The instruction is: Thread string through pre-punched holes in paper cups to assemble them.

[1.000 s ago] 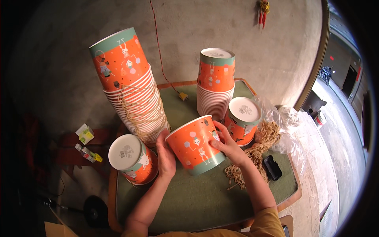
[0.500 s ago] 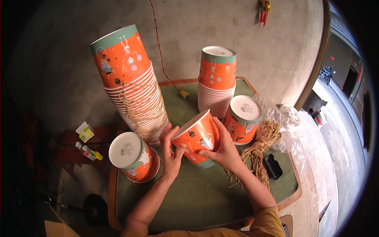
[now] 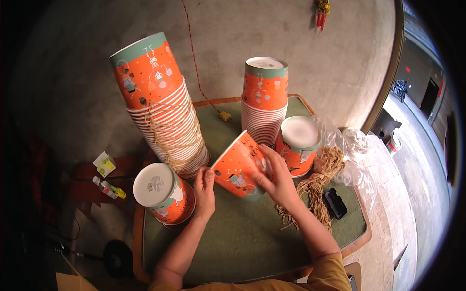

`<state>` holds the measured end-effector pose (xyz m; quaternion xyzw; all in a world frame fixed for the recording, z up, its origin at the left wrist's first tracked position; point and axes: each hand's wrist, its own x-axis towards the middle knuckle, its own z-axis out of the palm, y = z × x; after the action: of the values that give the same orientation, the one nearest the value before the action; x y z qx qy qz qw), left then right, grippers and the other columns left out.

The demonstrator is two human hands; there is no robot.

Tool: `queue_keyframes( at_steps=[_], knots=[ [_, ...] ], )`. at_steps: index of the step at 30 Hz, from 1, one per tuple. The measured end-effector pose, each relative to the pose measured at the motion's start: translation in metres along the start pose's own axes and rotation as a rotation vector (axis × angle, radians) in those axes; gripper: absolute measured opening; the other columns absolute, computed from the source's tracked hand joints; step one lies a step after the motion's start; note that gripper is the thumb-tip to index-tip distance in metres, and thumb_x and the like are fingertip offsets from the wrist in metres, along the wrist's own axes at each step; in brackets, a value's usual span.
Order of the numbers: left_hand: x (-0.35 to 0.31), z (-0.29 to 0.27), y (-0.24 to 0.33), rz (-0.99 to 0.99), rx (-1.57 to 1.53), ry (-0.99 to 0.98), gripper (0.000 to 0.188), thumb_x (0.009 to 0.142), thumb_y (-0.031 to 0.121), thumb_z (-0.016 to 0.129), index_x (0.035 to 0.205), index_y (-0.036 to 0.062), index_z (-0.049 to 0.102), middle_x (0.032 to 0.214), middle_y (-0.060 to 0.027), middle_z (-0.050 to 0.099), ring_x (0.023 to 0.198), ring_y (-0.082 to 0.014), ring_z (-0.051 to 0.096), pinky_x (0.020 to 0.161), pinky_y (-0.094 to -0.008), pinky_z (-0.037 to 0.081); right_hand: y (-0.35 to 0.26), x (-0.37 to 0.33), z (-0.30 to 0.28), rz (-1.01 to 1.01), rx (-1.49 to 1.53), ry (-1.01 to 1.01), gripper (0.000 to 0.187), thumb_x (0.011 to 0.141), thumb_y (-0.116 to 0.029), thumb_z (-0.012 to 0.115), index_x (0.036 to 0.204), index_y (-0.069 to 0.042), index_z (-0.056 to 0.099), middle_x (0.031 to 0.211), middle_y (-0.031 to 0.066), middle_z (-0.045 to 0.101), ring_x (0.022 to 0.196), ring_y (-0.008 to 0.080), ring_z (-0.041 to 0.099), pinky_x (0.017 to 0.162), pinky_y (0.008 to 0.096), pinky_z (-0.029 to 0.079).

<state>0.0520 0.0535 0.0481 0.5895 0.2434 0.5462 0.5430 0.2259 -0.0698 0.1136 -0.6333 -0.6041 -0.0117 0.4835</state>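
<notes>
Over the middle of the table, I hold a tilted orange paper bucket (image 3: 239,170) with a green band at its base and printed cartoon figures. My right hand (image 3: 279,182) is closed around its right side. The fingers of my left hand (image 3: 205,194) are pinched together at its rim on the left. An upside-down bucket (image 3: 154,185) sits left of my left hand. Another upside-down bucket (image 3: 300,133) stands beyond my right hand. Behind them rise a tall leaning stack of nested buckets (image 3: 155,97), wound with twine, and a shorter stack (image 3: 265,92). The held bucket's inside is hidden.
A bundle of tan twine (image 3: 320,184) lies right of my right hand, beside a black plastic case (image 3: 335,203) and clear plastic bags (image 3: 357,145). A yellow plug (image 3: 224,116) on a red cord rests at the back. A bottle (image 3: 109,188) and carton (image 3: 104,164) sit off to the left.
The held bucket has turned, so different printing faces me. My left hand has gone from spread fingers along its side to a pinch at the rim, slightly left. My right hand still grips it.
</notes>
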Motion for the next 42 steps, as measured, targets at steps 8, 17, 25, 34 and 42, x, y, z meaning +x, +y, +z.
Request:
queue_keyframes(
  at_steps=[8, 17, 25, 34, 42],
  knots=[
    [0.002, -0.007, -0.023, -0.194, -0.402, 0.034, 0.038, 0.105, 0.039, 0.042, 0.123, 0.0064, 0.052, 0.117, -0.0024, 0.057, 0.109, -0.0128, 0.054, 0.098, -0.0344, 0.044, 0.017, 0.006, -0.009, 0.378, 0.592, 0.009, 0.047, 0.106, -0.035, 0.039, 0.135, 0.000, 0.047, 0.127, 0.0079, 0.055, 0.115, 0.0149, 0.051, 0.102, 0.0305, 0.038],
    [0.005, -0.016, -0.034, -0.409, -0.601, -0.046, 0.044, 0.102, 0.048, 0.041, 0.125, 0.0131, 0.053, 0.112, 0.0007, 0.065, 0.095, -0.0117, 0.063, 0.081, -0.0320, 0.050, 0.001, 0.008, -0.012, 0.440, 0.654, -0.094, 0.059, 0.104, -0.048, 0.034, 0.137, 0.000, 0.046, 0.136, 0.0130, 0.053, 0.129, 0.0205, 0.044, 0.111, 0.0326, 0.029],
    [-0.010, -0.010, -0.026, -0.338, -0.595, -0.052, 0.043, 0.104, 0.044, 0.039, 0.133, 0.0130, 0.047, 0.122, -0.0024, 0.059, 0.107, -0.0113, 0.058, 0.087, -0.0288, 0.045, 0.012, 0.008, -0.012, 0.496, 0.843, -0.088, 0.057, 0.104, -0.045, 0.029, 0.142, -0.004, 0.043, 0.135, 0.0117, 0.052, 0.125, 0.0199, 0.047, 0.109, 0.0328, 0.031],
    [-0.040, 0.010, 0.022, 1.120, 0.587, -0.331, 0.029, 0.079, 0.017, 0.066, 0.100, 0.0206, 0.047, 0.107, 0.0023, 0.055, 0.112, -0.0219, 0.051, 0.097, -0.0650, 0.037, 0.054, -0.002, -0.011, 0.963, 1.513, 0.069, 0.041, 0.097, -0.039, 0.051, 0.119, -0.006, 0.062, 0.107, 0.0091, 0.069, 0.091, 0.0218, 0.066, 0.084, 0.0379, 0.055],
    [-0.051, 0.018, 0.022, 1.338, 0.683, -0.334, 0.021, 0.083, 0.021, 0.062, 0.097, 0.0221, 0.046, 0.107, 0.0076, 0.053, 0.114, -0.0157, 0.048, 0.097, -0.0644, 0.036, 0.059, 0.003, -0.009, 0.995, 1.574, -0.007, 0.042, 0.096, -0.041, 0.053, 0.116, -0.007, 0.064, 0.105, 0.0092, 0.069, 0.089, 0.0218, 0.067, 0.082, 0.0376, 0.056]
  ],
)
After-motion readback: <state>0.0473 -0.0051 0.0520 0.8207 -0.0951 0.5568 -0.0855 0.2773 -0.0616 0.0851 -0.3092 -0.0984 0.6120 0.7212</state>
